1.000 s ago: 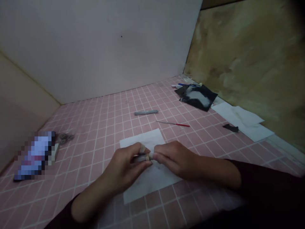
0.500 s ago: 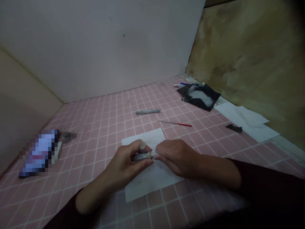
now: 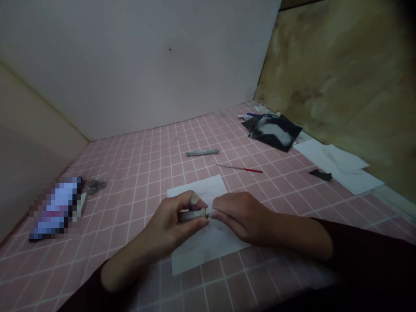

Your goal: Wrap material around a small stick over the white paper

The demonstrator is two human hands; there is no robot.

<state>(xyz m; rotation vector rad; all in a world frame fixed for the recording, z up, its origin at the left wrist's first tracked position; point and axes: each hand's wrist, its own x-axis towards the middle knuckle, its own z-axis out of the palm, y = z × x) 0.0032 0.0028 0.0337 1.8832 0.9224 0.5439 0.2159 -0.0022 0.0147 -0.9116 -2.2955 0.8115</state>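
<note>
My left hand (image 3: 170, 223) is closed around a small grey cylinder (image 3: 192, 214), thumb on top. My right hand (image 3: 238, 214) meets it from the right, its fingers pinched at the cylinder's end. Both hands hover just over a white paper sheet (image 3: 208, 242) lying on the pink tiled surface (image 3: 136, 182). What the right fingertips hold is too small to make out.
A grey stick (image 3: 202, 152) and a thin red-handled tool (image 3: 242, 168) lie beyond the sheet. Black foil with white powder (image 3: 273, 130) and white papers (image 3: 341, 167) sit at the right. A blurred packet (image 3: 55, 208) and metal rings (image 3: 94, 186) lie left. Walls close in behind.
The hands stay together over the sheet; the cylinder has turned slightly in my left fingers. The view has shifted a little.
</note>
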